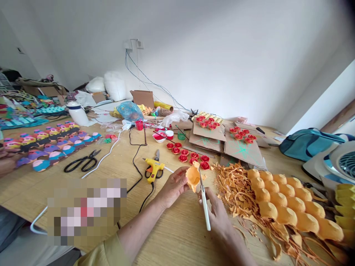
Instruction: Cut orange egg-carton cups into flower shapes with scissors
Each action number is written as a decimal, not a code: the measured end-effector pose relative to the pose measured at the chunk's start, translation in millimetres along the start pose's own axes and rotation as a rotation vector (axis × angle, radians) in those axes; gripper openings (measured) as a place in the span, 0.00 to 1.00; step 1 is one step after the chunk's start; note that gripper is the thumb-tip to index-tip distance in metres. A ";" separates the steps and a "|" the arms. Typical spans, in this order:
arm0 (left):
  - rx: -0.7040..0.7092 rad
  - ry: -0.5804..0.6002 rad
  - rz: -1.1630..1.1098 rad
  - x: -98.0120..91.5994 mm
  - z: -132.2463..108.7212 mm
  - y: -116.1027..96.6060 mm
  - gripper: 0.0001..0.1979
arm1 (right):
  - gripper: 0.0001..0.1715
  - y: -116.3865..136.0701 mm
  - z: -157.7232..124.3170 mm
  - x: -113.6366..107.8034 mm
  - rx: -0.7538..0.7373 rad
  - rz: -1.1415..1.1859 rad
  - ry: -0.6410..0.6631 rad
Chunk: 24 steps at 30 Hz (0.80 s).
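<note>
My left hand is closed on an orange egg-carton cup, held just above the wooden table. My right hand grips white-handled scissors, whose blades point up and touch the cup's right edge. Just right of my hands lies an orange egg tray, upside down, on a heap of orange cut strips. Beyond the cup, several red paper roses lie on the table.
A yellow glue gun with a black cord lies left of my hands, black scissors farther left. Cardboard sheets carrying more roses sit behind. Colourful painted figures fill the left, a teal bag and a fan the right.
</note>
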<state>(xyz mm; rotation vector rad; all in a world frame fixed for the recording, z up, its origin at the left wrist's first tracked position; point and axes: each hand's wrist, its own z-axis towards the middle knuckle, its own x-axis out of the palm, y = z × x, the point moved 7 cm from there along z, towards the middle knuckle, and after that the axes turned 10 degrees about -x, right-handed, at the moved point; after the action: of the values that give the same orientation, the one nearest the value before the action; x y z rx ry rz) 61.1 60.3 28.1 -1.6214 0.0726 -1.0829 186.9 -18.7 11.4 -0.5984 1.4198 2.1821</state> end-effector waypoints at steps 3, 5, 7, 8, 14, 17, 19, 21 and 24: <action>0.003 -0.041 0.152 -1.5 -1.9 -3.3 0.23 | 0.13 -1.8 1.0 -4.8 0.000 -0.086 0.008; 0.002 -0.056 0.222 -1.9 -2.8 -4.5 0.22 | 0.12 -2.4 1.5 -6.6 -0.016 -0.130 0.016; 0.004 -0.052 0.249 -1.6 -2.9 -4.8 0.22 | 0.12 -2.4 1.8 -8.2 -0.036 -0.166 0.014; 0.006 -0.046 0.253 -1.3 -2.7 -4.7 0.22 | 0.11 -2.3 1.8 -8.9 -0.044 -0.177 0.012; -0.027 -0.001 0.203 -1.1 -0.1 -1.4 0.21 | 0.09 -0.4 2.2 -11.0 -0.068 -0.196 0.015; -0.036 0.012 0.181 -1.1 0.3 -1.5 0.21 | 0.08 2.5 2.7 -11.7 -0.082 -0.206 0.027; -0.043 0.005 0.174 -1.8 0.4 -1.6 0.20 | 0.08 4.0 3.0 -12.1 -0.082 -0.217 0.037; -0.048 -0.004 0.174 -2.2 0.2 -1.6 0.20 | 0.09 4.9 3.1 -13.2 -0.078 -0.230 0.035; -0.048 -0.012 0.172 -2.4 -0.3 -2.5 0.20 | 0.12 5.6 2.9 -15.5 -0.083 -0.251 0.020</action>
<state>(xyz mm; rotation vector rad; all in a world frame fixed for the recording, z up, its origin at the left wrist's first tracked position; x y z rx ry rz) 58.3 62.3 28.7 -1.6325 0.2273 -0.9451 195.6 -20.2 25.6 -0.7855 1.1967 2.0478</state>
